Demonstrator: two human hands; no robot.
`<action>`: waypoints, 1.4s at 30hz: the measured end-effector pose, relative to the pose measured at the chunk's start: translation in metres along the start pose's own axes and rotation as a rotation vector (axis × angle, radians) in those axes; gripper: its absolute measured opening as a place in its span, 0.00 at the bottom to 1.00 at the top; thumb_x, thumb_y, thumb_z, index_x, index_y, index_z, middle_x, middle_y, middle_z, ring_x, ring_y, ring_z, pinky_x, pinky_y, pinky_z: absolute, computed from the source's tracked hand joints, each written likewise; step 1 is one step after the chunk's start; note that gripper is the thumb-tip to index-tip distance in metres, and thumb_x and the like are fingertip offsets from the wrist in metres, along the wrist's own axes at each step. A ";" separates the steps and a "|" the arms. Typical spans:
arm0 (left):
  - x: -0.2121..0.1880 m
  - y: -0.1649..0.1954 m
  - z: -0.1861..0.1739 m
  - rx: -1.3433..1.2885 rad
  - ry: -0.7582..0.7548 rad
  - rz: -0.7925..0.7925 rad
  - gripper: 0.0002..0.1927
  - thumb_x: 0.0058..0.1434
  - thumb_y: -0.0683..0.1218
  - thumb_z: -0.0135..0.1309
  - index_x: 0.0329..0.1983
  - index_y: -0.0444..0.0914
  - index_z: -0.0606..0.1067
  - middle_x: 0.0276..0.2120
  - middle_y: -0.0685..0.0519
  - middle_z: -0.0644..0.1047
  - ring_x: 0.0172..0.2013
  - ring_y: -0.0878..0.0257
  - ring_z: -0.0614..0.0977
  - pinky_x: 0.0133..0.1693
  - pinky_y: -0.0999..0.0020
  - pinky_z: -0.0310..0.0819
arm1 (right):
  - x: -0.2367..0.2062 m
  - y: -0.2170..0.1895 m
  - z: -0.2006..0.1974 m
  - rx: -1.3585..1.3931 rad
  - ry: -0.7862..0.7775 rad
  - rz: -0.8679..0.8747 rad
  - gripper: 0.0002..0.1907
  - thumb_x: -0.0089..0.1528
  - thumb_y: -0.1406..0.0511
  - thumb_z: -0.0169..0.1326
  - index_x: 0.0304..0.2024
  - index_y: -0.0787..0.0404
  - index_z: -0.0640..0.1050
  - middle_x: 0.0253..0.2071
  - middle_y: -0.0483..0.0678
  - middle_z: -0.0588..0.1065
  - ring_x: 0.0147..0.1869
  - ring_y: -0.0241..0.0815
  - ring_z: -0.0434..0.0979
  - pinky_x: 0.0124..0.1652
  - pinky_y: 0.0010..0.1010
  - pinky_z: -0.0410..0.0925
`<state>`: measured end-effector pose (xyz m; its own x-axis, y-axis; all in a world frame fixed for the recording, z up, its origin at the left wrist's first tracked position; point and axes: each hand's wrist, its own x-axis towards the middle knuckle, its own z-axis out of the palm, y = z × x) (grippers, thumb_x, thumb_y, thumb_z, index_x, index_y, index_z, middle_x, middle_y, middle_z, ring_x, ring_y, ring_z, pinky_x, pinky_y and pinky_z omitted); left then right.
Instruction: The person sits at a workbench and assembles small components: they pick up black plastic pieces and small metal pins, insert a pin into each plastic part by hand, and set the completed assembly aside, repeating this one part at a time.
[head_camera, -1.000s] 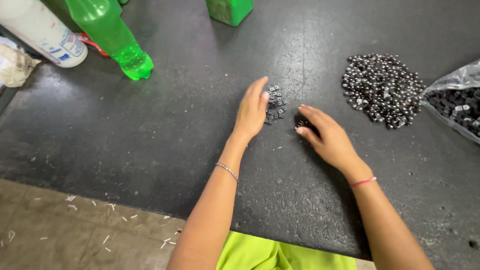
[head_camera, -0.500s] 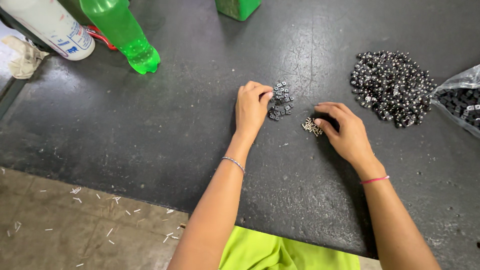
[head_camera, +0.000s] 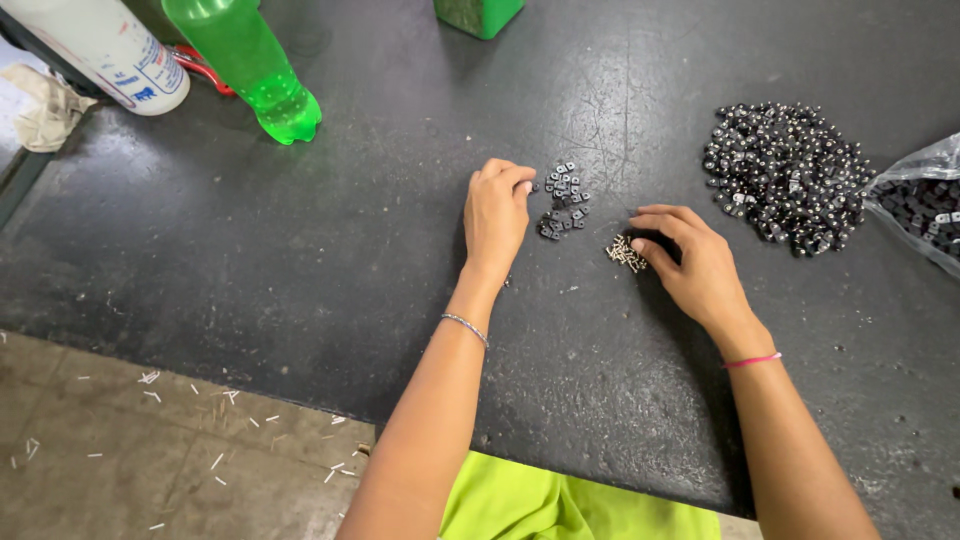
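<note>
Two hands are kept low on the dark surface (head_camera: 300, 260). A small black square part seems pinched by the left hand (head_camera: 495, 215) beside its cluster of black parts (head_camera: 563, 198); the tiny screws (head_camera: 626, 254) are touched by the right hand's (head_camera: 695, 265) curled fingertips. Picking looks under way; a fine pinch on one screw is judged necessary.

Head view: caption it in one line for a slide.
Left hand beside a cluster of small dark square parts, right hand touching tiny pale screws on a dark table.
</note>
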<state>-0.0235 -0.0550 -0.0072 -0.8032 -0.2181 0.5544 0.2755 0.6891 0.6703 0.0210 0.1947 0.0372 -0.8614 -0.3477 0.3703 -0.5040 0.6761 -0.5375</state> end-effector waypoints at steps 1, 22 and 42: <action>0.000 0.002 0.000 -0.018 -0.010 0.015 0.05 0.58 0.39 0.62 0.38 0.39 0.82 0.40 0.52 0.79 0.44 0.51 0.78 0.46 0.58 0.73 | 0.000 -0.001 0.000 0.014 -0.004 0.022 0.13 0.63 0.65 0.59 0.50 0.61 0.81 0.57 0.50 0.77 0.57 0.52 0.78 0.54 0.38 0.69; -0.010 0.020 0.013 0.019 -0.145 0.077 0.03 0.61 0.43 0.60 0.35 0.38 0.81 0.36 0.49 0.78 0.42 0.49 0.78 0.44 0.55 0.73 | -0.003 0.013 -0.004 0.081 0.100 0.156 0.10 0.64 0.68 0.58 0.49 0.60 0.81 0.51 0.49 0.79 0.50 0.47 0.81 0.48 0.34 0.72; -0.020 0.043 0.023 -0.668 -0.340 -0.301 0.09 0.63 0.37 0.57 0.46 0.33 0.81 0.33 0.52 0.85 0.33 0.69 0.86 0.38 0.74 0.83 | -0.001 0.002 0.013 -0.167 0.074 0.012 0.04 0.61 0.66 0.62 0.39 0.55 0.83 0.42 0.45 0.78 0.48 0.49 0.75 0.48 0.38 0.69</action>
<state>-0.0079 -0.0051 -0.0008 -0.9803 -0.0323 0.1950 0.1932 0.0522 0.9798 0.0195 0.1881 0.0258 -0.8572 -0.2944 0.4225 -0.4709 0.7804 -0.4115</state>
